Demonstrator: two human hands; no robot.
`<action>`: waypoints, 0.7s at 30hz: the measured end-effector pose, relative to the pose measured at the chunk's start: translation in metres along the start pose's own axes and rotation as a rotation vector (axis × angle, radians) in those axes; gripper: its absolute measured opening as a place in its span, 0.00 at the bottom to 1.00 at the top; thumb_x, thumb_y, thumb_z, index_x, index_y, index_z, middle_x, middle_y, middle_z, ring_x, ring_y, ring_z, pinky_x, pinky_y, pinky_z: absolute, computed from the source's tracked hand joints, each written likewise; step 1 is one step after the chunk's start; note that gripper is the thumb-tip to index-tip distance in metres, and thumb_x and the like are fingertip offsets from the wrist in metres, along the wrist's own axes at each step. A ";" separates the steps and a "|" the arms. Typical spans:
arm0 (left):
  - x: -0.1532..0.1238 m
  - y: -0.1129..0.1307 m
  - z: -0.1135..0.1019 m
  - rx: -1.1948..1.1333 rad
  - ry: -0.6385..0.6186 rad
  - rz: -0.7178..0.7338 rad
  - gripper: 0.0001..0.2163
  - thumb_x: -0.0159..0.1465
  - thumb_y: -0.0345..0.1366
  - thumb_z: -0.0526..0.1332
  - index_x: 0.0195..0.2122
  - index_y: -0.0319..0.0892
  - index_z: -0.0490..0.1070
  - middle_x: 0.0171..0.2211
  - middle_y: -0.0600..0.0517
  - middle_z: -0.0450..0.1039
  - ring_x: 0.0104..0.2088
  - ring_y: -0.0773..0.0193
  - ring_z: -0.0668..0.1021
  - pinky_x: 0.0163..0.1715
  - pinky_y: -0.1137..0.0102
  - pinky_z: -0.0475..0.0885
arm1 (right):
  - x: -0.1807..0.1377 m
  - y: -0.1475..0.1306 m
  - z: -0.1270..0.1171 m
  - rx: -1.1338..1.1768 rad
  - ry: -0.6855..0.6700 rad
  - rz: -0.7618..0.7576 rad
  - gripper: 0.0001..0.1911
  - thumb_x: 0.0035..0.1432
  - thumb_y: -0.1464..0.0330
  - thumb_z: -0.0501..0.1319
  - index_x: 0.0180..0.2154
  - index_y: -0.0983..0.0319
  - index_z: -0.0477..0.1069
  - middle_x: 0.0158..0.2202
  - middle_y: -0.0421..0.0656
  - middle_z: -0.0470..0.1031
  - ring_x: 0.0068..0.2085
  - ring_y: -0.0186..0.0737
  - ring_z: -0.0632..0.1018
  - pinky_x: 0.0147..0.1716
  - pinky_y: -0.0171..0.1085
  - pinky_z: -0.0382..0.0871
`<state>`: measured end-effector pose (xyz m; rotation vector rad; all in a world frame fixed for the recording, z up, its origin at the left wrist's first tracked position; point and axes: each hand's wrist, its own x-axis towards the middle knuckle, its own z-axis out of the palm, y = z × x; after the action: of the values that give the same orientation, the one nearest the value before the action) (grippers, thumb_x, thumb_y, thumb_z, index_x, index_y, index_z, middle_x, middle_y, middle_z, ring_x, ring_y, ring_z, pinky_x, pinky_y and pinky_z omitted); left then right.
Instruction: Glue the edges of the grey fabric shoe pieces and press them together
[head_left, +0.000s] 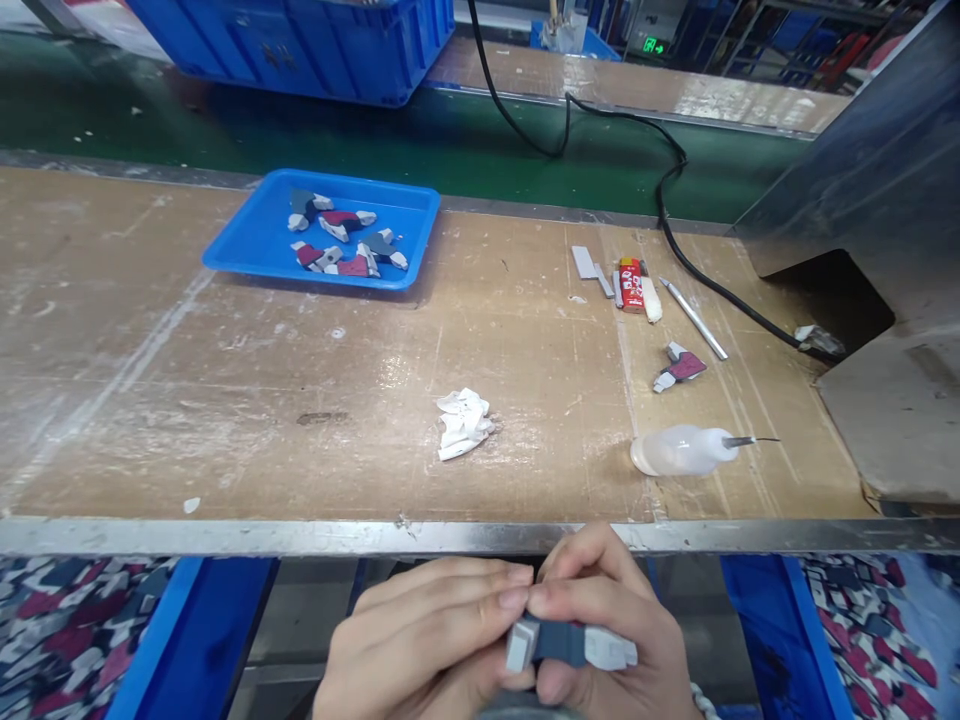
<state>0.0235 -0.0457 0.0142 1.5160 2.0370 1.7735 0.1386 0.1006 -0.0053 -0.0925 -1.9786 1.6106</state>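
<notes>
Wood bench (225, 400) top is scratched and worn; a blue tray (262, 235) of small pieces sits near its far edge; below the near edge, the left hand (420, 650) and right hand (622, 640) pinch one grey and white piece (570, 645) tight between thumbs and fingertips; it might slip and drop off the bench, since only its top is gripped.

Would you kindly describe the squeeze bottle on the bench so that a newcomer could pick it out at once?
Start at the long wooden workbench and follow its metal front edge to the right, toward the grey metal housing. Just before it lies the squeeze bottle, on its side near the front edge. It is the only translucent white thing there, with a thin metal needle tip pointing right, unlike the crumpled white paper to its left.
</notes>
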 end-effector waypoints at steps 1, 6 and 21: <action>0.002 -0.001 0.000 -0.027 0.002 -0.005 0.11 0.67 0.37 0.68 0.50 0.46 0.78 0.36 0.50 0.85 0.35 0.58 0.87 0.34 0.70 0.86 | 0.001 0.000 -0.001 -0.001 0.008 -0.005 0.17 0.61 0.57 0.69 0.50 0.54 0.78 0.33 0.42 0.71 0.31 0.36 0.78 0.26 0.32 0.77; 0.006 -0.004 0.001 -0.085 -0.014 -0.029 0.12 0.66 0.39 0.69 0.50 0.43 0.78 0.34 0.49 0.84 0.35 0.58 0.86 0.34 0.69 0.85 | 0.005 -0.001 -0.001 0.010 0.087 -0.017 0.21 0.58 0.55 0.71 0.52 0.52 0.77 0.31 0.40 0.76 0.28 0.34 0.78 0.25 0.29 0.75; 0.007 -0.003 -0.005 -0.038 -0.048 0.073 0.10 0.67 0.34 0.69 0.46 0.36 0.77 0.36 0.46 0.83 0.38 0.61 0.84 0.37 0.71 0.83 | 0.009 0.003 -0.004 0.061 -0.009 -0.065 0.15 0.65 0.59 0.67 0.49 0.58 0.79 0.34 0.45 0.79 0.32 0.36 0.82 0.31 0.29 0.79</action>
<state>0.0154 -0.0447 0.0173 1.6254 1.9399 1.7719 0.1322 0.1083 -0.0040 0.0027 -1.9178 1.6309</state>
